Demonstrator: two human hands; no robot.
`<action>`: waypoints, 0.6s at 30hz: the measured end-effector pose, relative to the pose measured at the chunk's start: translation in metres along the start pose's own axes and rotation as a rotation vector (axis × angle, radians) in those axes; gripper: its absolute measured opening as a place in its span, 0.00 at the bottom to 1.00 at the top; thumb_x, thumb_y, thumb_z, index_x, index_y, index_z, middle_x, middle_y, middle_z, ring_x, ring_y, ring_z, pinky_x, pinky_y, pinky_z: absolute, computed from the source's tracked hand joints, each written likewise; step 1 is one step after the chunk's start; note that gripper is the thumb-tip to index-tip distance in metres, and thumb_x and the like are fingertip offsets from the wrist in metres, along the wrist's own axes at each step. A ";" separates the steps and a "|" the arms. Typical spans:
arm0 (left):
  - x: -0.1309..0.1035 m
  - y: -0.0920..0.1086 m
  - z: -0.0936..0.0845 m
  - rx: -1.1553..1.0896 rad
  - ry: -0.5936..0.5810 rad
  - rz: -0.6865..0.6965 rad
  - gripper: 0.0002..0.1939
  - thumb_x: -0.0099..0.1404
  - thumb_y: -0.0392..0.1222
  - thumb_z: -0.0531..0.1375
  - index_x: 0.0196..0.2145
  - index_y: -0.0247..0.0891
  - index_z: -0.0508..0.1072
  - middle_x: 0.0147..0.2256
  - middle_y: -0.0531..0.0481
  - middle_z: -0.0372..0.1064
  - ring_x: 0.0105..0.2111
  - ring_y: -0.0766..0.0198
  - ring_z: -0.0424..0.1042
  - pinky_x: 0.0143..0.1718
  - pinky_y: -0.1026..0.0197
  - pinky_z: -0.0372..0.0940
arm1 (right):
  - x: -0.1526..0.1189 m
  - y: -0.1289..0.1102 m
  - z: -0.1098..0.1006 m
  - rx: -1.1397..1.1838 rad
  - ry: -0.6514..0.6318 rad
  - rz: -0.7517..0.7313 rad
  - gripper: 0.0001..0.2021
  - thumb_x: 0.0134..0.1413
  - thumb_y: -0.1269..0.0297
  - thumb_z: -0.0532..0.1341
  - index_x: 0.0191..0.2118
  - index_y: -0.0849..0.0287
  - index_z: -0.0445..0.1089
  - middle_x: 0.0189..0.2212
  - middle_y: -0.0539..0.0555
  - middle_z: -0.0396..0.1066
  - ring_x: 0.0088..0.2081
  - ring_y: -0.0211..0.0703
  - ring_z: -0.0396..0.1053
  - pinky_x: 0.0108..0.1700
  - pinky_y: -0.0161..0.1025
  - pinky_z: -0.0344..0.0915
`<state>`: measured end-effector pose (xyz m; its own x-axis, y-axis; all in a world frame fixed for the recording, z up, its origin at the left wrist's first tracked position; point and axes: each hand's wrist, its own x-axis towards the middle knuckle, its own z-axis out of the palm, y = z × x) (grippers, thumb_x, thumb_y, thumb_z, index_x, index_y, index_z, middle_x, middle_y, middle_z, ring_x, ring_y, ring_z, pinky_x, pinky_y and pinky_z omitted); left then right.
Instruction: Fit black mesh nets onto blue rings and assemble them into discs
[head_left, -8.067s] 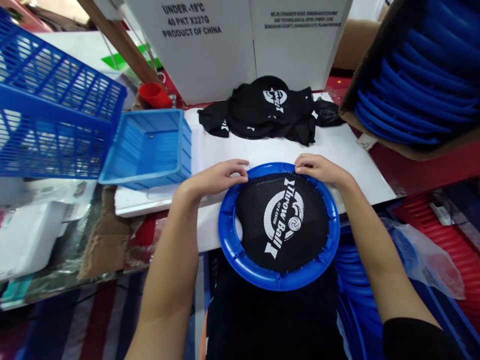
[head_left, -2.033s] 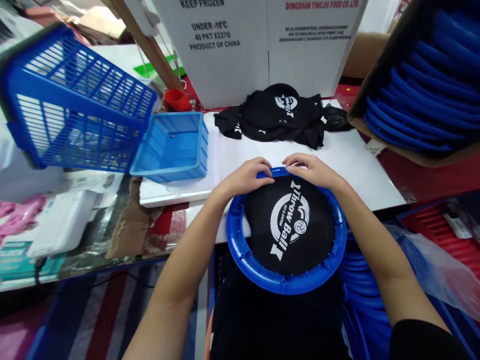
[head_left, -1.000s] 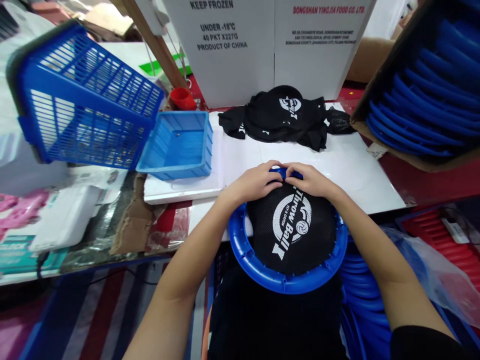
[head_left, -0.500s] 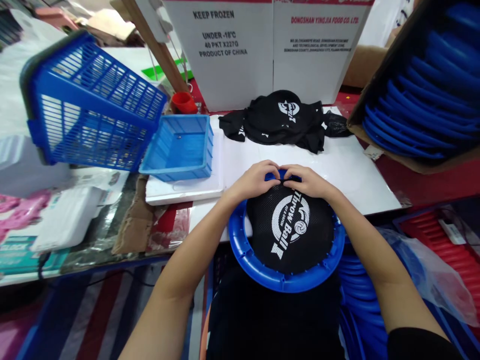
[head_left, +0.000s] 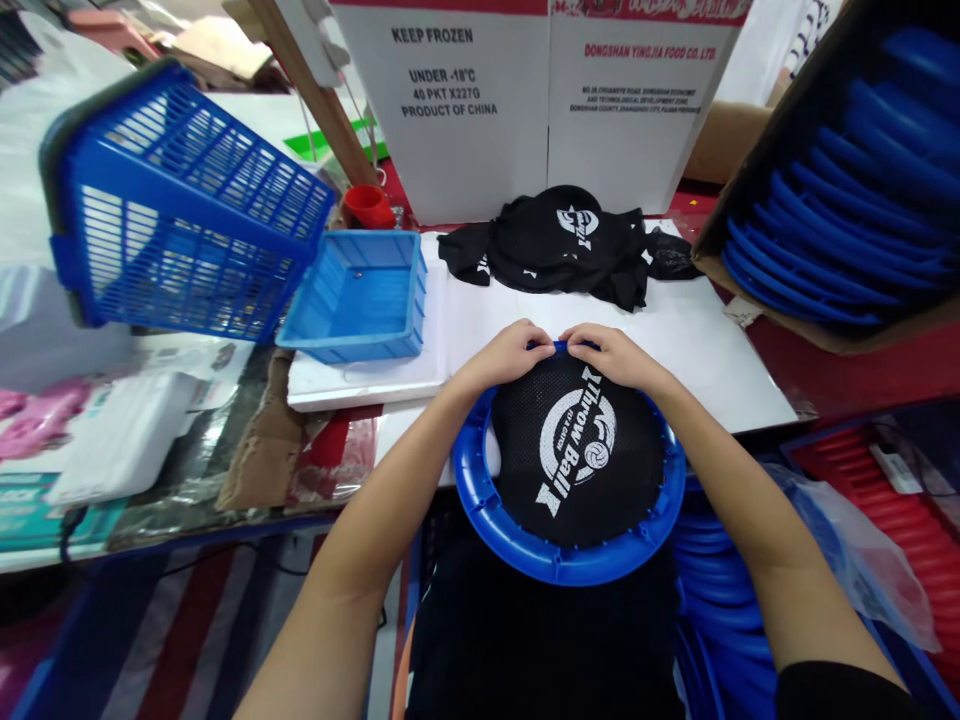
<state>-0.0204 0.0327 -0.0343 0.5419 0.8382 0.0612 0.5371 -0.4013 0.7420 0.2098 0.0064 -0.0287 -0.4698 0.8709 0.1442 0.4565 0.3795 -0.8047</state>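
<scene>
A round blue plastic ring (head_left: 559, 565) with black mesh fabric (head_left: 525, 430) across it lies between my forearms, its near side over my lap. White "Throw Ball" lettering is printed on the mesh. My left hand (head_left: 521, 350) is closed on the far rim, thumb and fingers pinching the mesh edge against it. Close beside it, my right hand (head_left: 607, 352) grips the same rim just to the right. At the left side a gap shows between mesh and ring. Beyond my hands rests a pile of black printed mesh pieces (head_left: 562, 240) on the white board (head_left: 675, 350).
Left of the board stand a shallow blue bin (head_left: 360, 300) and a tilted blue basket (head_left: 187, 210). Behind is a large white carton (head_left: 480, 150). A tilted box at right holds stacked blue rings (head_left: 847, 220). More blue rings (head_left: 720, 590) sit below, near red ones (head_left: 877, 480).
Both hands have shifted slightly on the far rim, and the mesh edge now lies closer to the rim between them. The rest looks the same apart from a slight camera shift.
</scene>
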 end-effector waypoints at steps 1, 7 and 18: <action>0.001 0.000 0.000 -0.007 -0.014 -0.017 0.09 0.68 0.43 0.62 0.37 0.39 0.82 0.40 0.45 0.75 0.44 0.54 0.75 0.54 0.50 0.70 | 0.003 0.001 -0.002 0.012 -0.022 0.016 0.09 0.60 0.58 0.61 0.35 0.56 0.77 0.52 0.59 0.80 0.55 0.54 0.75 0.63 0.56 0.66; 0.003 0.005 0.003 -0.003 0.005 -0.104 0.09 0.67 0.40 0.61 0.35 0.37 0.82 0.41 0.45 0.75 0.44 0.53 0.75 0.55 0.50 0.70 | 0.019 0.004 -0.016 0.099 -0.219 0.121 0.09 0.58 0.58 0.64 0.35 0.58 0.79 0.50 0.58 0.80 0.52 0.53 0.74 0.62 0.55 0.66; 0.005 0.001 0.001 -0.030 -0.032 -0.085 0.08 0.65 0.38 0.62 0.34 0.38 0.83 0.41 0.45 0.77 0.43 0.54 0.76 0.54 0.52 0.70 | 0.019 0.009 -0.016 0.071 -0.214 0.149 0.09 0.58 0.58 0.65 0.36 0.56 0.80 0.45 0.55 0.82 0.48 0.50 0.75 0.58 0.51 0.68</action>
<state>-0.0161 0.0357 -0.0339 0.5161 0.8562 -0.0239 0.5627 -0.3179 0.7631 0.2173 0.0314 -0.0235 -0.5536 0.8270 -0.0978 0.4821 0.2225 -0.8474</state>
